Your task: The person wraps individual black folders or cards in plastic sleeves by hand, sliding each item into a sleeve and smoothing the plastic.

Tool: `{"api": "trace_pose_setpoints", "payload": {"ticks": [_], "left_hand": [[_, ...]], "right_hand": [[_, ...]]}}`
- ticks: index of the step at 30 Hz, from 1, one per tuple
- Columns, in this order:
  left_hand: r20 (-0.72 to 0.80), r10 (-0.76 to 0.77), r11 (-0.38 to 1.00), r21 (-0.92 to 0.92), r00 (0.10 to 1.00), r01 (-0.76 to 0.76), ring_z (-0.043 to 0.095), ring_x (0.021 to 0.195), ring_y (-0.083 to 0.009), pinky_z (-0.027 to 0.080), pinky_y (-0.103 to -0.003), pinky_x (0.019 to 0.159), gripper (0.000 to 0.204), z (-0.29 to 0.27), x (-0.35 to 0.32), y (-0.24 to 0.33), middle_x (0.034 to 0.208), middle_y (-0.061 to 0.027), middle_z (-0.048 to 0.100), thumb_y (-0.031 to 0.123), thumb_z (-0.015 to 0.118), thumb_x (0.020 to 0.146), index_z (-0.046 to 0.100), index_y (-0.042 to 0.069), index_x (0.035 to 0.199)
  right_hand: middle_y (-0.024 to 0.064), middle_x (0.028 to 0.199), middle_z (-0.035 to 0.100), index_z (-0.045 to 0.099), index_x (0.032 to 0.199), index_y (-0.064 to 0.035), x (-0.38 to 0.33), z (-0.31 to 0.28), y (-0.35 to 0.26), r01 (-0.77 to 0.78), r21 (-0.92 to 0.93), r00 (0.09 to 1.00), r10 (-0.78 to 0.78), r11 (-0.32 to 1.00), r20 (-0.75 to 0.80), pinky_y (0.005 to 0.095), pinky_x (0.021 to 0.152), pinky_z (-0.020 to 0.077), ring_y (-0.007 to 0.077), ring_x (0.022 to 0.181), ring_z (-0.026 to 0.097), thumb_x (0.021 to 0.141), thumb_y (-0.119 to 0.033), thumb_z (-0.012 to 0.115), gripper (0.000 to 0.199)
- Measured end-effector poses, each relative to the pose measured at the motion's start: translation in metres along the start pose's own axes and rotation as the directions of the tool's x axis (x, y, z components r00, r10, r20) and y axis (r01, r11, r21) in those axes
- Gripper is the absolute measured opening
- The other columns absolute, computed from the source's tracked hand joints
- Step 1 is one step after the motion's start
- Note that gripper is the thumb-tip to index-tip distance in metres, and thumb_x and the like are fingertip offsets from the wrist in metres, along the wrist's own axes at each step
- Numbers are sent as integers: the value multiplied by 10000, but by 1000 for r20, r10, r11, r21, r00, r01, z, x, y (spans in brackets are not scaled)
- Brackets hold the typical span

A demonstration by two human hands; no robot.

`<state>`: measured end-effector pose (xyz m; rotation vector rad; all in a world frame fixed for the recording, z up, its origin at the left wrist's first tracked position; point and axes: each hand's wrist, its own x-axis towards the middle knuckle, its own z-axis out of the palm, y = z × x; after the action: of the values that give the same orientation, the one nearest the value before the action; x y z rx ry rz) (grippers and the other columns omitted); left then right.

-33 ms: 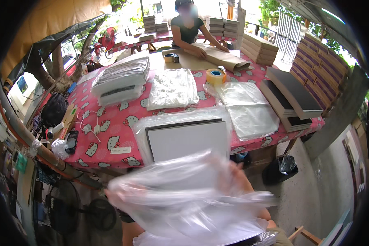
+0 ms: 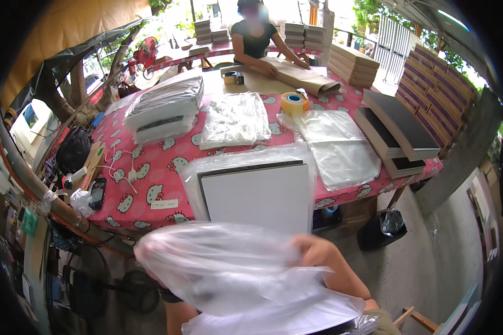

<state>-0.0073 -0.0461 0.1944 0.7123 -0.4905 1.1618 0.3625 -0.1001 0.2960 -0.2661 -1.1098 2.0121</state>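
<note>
Both hands low in frame, off the near edge of the tabletop; clear plastic bag spread between them, covering most of both. Right hand: grip pinching the bag's upper right edge; fingers partly seen through the film. Left hand blurred behind the plastic; cannot tell if its grip is spread or pressed together; it sits at the bag's left end.

Bag hangs in the air just below a white board, which lies in its own clear sleeve at the near edge of the pink patterned tabletop. Beyond: 2 piles of clear bags; yellow tape roll; stack of dark boards at right; wrapped stack at left. Another person at the far side, hands on brown paper.
</note>
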Motion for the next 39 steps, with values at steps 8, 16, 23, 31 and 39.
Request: {"api": "trace_pose_setpoints", "payload": {"ticks": [8,16,23,31,39], "left_hand": [[-518,-120,783,475,847,401,548,969,-214,432,-337,844,716,73,73,-35,1089,-126,544,245,700,695,337,-25,1250],[-398,264,-124,890,879,440,519,650,-150,435,-273,620,451,30,135,-21,713,-20,520,13,613,633,528,23,1076],[1,262,-741,641,965,201,446,747,-235,389,-321,682,324,10,163,-41,752,-75,497,1,546,652,624,77,958],[64,171,-733,675,983,84,466,884,-269,387,-340,770,347,24,158,-41,857,-94,516,-5,586,646,599,88,980],[-641,31,509,671,767,540,555,830,-189,433,-321,761,206,34,141,-14,988,-112,571,103,531,782,565,5,960]], "right_hand": [[128,1208,458,407,1227,-53,-2,-19,-19,600,499,800,-479,626,-361,487,889,369,296,1068,476,785,-419,538,589],[99,707,622,572,1065,-68,15,-51,-52,-319,-871,739,-478,373,-475,274,619,438,188,579,554,675,-42,571,390],[165,614,549,556,1076,-61,26,-66,-52,-293,-932,658,-753,-215,-33,344,632,438,297,539,531,679,-99,585,400],[189,619,538,463,1179,-41,29,-55,-54,-414,-909,647,-714,-36,-267,381,614,421,362,611,525,701,-139,589,505],[7,680,573,575,801,-20,7,-27,-87,3,-535,707,-381,845,-596,189,489,401,50,573,513,748,-65,606,76]]}}
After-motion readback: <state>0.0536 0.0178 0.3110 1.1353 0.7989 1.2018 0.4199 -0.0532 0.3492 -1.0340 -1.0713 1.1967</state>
